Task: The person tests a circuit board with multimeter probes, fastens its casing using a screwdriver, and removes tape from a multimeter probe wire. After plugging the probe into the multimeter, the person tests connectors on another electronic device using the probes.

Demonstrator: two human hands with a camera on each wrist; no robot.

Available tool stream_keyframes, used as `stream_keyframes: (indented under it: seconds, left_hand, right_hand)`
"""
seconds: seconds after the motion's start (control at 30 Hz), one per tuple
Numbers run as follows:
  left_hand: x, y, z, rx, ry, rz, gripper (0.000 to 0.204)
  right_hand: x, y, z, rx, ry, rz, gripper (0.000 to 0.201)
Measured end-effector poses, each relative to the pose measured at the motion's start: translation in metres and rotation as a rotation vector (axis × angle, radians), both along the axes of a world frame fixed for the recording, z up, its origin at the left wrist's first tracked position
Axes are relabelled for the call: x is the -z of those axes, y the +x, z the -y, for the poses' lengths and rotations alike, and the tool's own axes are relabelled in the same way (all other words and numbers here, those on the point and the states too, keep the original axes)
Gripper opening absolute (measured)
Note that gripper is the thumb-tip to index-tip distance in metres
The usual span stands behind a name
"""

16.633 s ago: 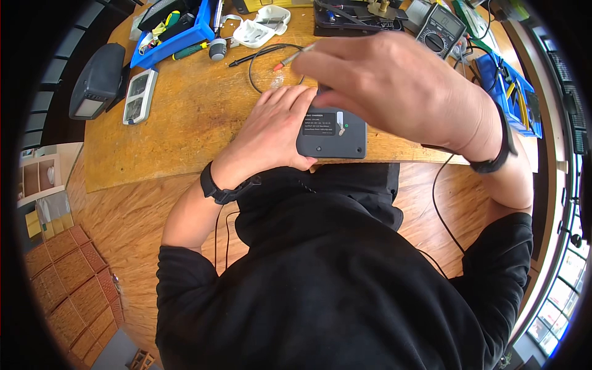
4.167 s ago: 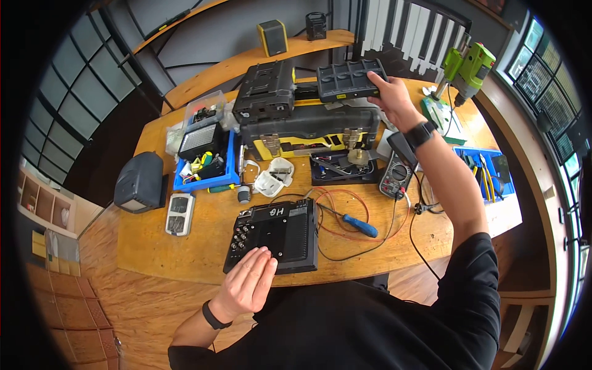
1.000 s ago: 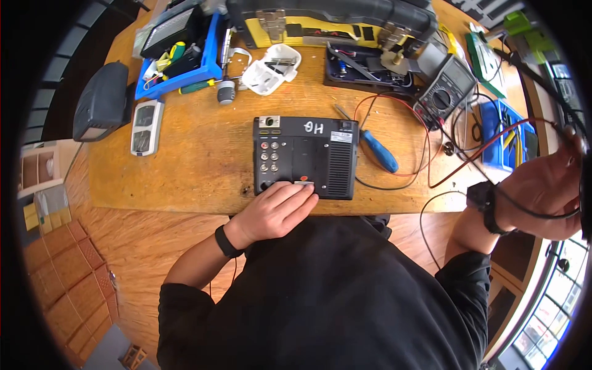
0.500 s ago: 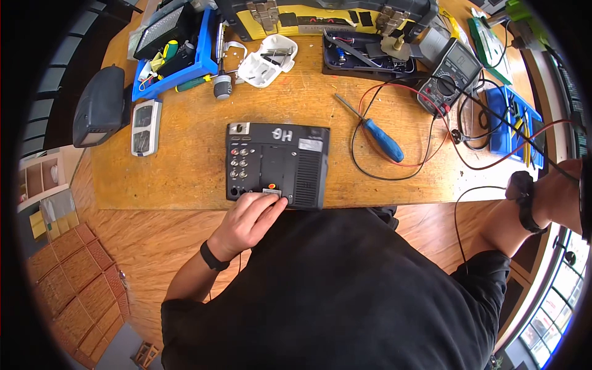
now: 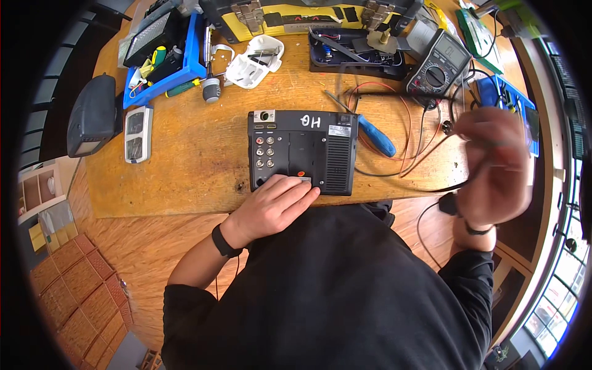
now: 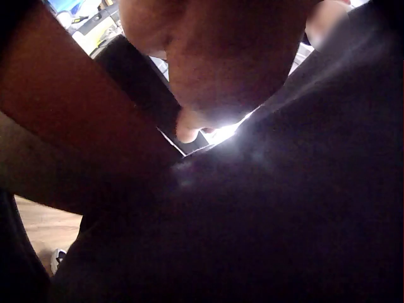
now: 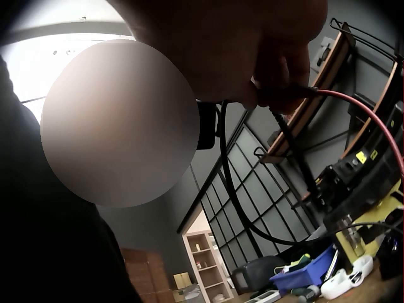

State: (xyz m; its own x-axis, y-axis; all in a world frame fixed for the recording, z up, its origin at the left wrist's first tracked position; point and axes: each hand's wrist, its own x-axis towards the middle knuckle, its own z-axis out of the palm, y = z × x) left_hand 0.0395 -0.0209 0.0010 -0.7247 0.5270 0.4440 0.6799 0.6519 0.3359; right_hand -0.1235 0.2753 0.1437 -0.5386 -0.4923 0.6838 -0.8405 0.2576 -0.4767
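A black monitor-like device [image 5: 302, 151] marked HQ lies near the table's front edge in the head view, its vents and round metal connectors facing up. My left hand [image 5: 271, 200] rests on its front edge with fingers extended. Raised at the right, my right hand [image 5: 496, 166] is blurred by motion and grips the multimeter probes. In the right wrist view, a red lead [image 7: 360, 101] and a black lead [image 7: 230, 189] run from that hand [image 7: 252, 57]. The multimeter [image 5: 436, 73] stands tilted at the back right. The left wrist view is mostly dark sleeve and hand.
A blue screwdriver [image 5: 377, 135] lies right of the device among looped leads. Behind are a white case [image 5: 250, 71], a dark parts tray [image 5: 327, 60] and a yellow-black toolbox [image 5: 296, 23]. Blue bins [image 5: 194, 61] stand at both sides.
A charger-labelled box lay under my hands at first; later my right hand held a dark tray-like case over the toolbox. Since then it has taken the probes and now swings inward from the right.
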Motion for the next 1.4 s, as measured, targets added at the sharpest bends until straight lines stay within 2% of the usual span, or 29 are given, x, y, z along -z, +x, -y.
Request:
stream_keyframes:
  seconds: [0.07,0.1,0.17,0.27,0.43,0.47,0.6,0.63,0.67,0.7,0.77,0.97,1.03,1.4]
  left_hand:
    - [-0.008,-0.003,0.001,0.017,0.007,-0.009,0.03]
    - [-0.014,-0.003,0.005,-0.008,0.056,-0.044,0.03]
    - [-0.031,-0.004,0.011,-0.107,0.166,-0.121,0.035]
    - [-0.038,-0.012,0.009,-0.308,0.282,-0.322,0.037]
    - [-0.062,-0.071,-0.004,-0.245,0.164,-0.061,0.028]
    - [-0.058,-0.087,-0.009,-0.252,0.16,0.012,0.019]
    - [-0.032,-0.144,-0.015,-0.172,0.193,0.162,0.016]
    - [-0.028,-0.153,-0.014,-0.154,0.147,0.276,0.018]
    - [-0.025,-0.158,-0.014,-0.134,0.099,0.392,0.02]
    - [-0.022,-0.161,-0.013,-0.128,0.09,0.399,0.02]
    - [-0.025,-0.166,-0.011,-0.207,0.177,0.66,0.022]
    - [-0.024,-0.182,-0.01,-0.266,0.171,0.932,0.021]
    - [-0.017,-0.185,-0.006,-0.273,0.35,1.129,0.022]
    - [-0.02,-0.188,-0.012,-0.243,0.294,1.123,0.02]
  right_hand:
    - [0.008,0.004,0.014,-0.186,0.132,0.026,0.044]
    - [0.02,0.01,0.019,-0.251,0.12,0.114,0.04]
    - [0.042,0.021,0.029,-0.352,0.105,0.129,0.036]
    - [0.063,0.034,0.041,-0.418,0.051,0.059,0.038]
    - [0.076,0.054,0.052,-0.37,-0.077,0.014,0.04]
    - [0.079,0.055,0.051,-0.36,-0.066,0.041,0.043]
    - [0.087,0.061,0.044,-0.31,-0.084,0.059,0.046]
    - [0.088,0.063,0.04,-0.3,-0.08,0.056,0.046]
    - [0.09,0.064,0.036,-0.29,-0.078,0.054,0.046]
    - [0.092,0.066,0.032,-0.281,-0.086,0.06,0.046]
    - [0.097,0.069,0.026,-0.244,-0.087,0.084,0.045]
    - [0.104,0.067,0.022,-0.291,-0.12,0.11,0.047]
    - [0.105,0.066,0.021,-0.297,-0.127,0.114,0.047]
    - [0.113,0.065,0.021,-0.303,-0.145,0.104,0.048]
